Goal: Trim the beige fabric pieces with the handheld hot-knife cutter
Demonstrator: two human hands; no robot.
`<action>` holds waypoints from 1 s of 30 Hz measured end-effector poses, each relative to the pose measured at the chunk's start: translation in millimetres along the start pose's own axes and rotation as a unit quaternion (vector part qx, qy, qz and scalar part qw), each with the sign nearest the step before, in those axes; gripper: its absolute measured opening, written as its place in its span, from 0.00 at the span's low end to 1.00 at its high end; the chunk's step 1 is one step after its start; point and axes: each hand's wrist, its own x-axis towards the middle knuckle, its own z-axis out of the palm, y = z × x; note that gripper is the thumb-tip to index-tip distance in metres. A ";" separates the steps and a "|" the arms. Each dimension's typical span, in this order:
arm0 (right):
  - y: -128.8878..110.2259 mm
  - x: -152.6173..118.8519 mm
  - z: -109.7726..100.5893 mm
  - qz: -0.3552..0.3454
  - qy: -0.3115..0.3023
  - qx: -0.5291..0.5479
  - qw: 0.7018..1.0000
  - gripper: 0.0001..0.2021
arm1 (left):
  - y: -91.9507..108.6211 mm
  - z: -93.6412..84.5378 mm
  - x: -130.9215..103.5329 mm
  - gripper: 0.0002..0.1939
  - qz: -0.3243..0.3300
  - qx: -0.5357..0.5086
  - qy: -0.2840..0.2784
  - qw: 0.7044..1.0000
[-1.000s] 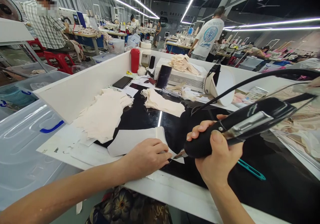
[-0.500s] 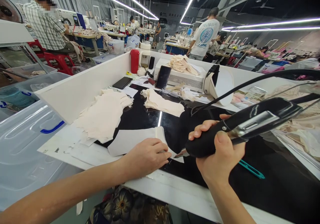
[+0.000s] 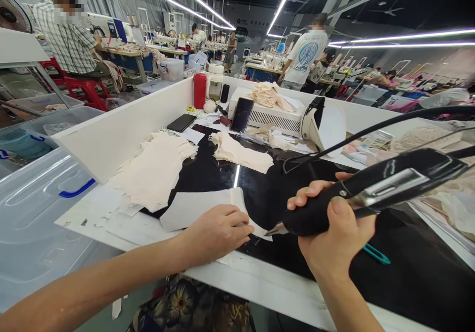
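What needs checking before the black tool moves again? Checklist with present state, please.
1. Right hand wrapped around the black tool: ok.
2. Left hand down on the white piece: ok, near its right end.
3. Left fingers well away from the metal tip: not ok, in my judgement; the gap looks small.
4. Tip in contact with the white piece: cannot tell; it is at the narrow corner, but contact is unclear.
5. Cord off the white piece: ok.
6. Tool switched off: cannot tell.
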 end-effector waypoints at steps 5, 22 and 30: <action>0.8 -1.2 -4.5 -0.003 -0.002 -0.002 1.000 0.23 | -0.6 0.6 0.2 0.08 -0.004 -0.006 0.013 1.000; 21.8 27.2 -21.7 -0.037 0.021 -0.034 0.999 0.23 | -16.6 -26.0 -8.7 0.17 -0.054 -0.048 -0.009 0.997; 30.1 43.4 -13.5 -0.052 0.024 -0.018 0.998 0.24 | 5.9 -40.0 -0.5 0.12 -0.134 -0.085 -0.157 0.975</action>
